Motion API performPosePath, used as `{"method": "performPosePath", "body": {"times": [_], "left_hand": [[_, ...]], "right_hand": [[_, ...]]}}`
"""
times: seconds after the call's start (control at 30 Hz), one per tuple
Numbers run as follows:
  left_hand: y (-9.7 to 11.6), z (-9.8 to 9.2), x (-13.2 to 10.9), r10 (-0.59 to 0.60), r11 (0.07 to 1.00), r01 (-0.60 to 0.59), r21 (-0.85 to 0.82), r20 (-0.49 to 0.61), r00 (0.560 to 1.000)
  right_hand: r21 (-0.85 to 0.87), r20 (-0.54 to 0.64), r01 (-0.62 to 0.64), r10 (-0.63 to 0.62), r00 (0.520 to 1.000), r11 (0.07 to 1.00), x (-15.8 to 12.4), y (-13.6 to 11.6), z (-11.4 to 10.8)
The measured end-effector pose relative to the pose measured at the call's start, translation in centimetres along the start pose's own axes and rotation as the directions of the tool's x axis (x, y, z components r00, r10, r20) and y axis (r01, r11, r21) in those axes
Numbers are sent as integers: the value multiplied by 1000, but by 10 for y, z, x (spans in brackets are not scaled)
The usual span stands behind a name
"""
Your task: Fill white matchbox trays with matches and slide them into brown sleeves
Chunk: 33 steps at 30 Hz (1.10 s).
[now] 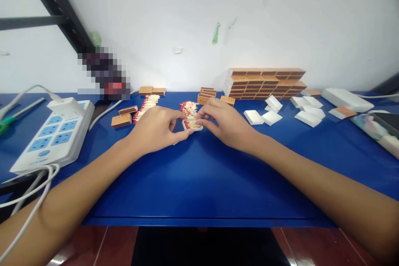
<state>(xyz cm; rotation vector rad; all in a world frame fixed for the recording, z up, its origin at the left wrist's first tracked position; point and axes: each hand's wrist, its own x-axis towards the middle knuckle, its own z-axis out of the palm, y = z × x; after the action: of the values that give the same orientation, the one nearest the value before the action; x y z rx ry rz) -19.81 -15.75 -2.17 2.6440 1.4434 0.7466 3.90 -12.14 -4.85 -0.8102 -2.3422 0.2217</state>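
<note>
A small white matchbox tray (197, 129) with red-tipped matches in it sits between my hands, in front of a loose pile of matches (188, 109). My left hand (157, 128) grips the tray's left side, thumb at the near edge and index finger at the far edge. From the right, my right hand (229, 122) reaches to the tray's right end, thumb and fingers drawn together by the matches. What is pinched there is too small to tell. Beyond my left hand lies a second bunch of matches (149, 106), partly covered by the hand.
Stacked matchboxes (264, 85) stand against the wall. Several white trays (254, 117) lie to the right, near a white power bank-like block (346, 99). Loose matchboxes (122, 120) sit at left. A power strip (56, 133) with cables and a green-handled screwdriver (12, 119) are farther left.
</note>
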Motion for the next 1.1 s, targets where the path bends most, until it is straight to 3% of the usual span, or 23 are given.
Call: {"method": "performPosePath", "body": {"times": [0.2, 0.43, 0.73, 0.87, 1.1], "left_hand": [[-1, -3, 2, -101, 995, 100, -18, -98, 990], [-2, -8, 5, -232, 971, 240, -10, -299, 926], [-4, -5, 5, -240, 966, 257, 18, -294, 925], [-4, -6, 4, -244, 964, 266, 27, -317, 916], [-3, -6, 4, -242, 966, 259, 20, -285, 927]], "right_hand": [[17, -132, -88, 90, 987, 996, 2, 6, -3], [3, 28, -135, 135, 990, 991, 4, 13, 17], [-15, 144, -132, 133, 981, 991, 7, 7, 19], [79, 141, -81, 69, 988, 994, 2, -13, 15], [144, 323, -106, 54, 945, 984, -10, -40, 4]]}}
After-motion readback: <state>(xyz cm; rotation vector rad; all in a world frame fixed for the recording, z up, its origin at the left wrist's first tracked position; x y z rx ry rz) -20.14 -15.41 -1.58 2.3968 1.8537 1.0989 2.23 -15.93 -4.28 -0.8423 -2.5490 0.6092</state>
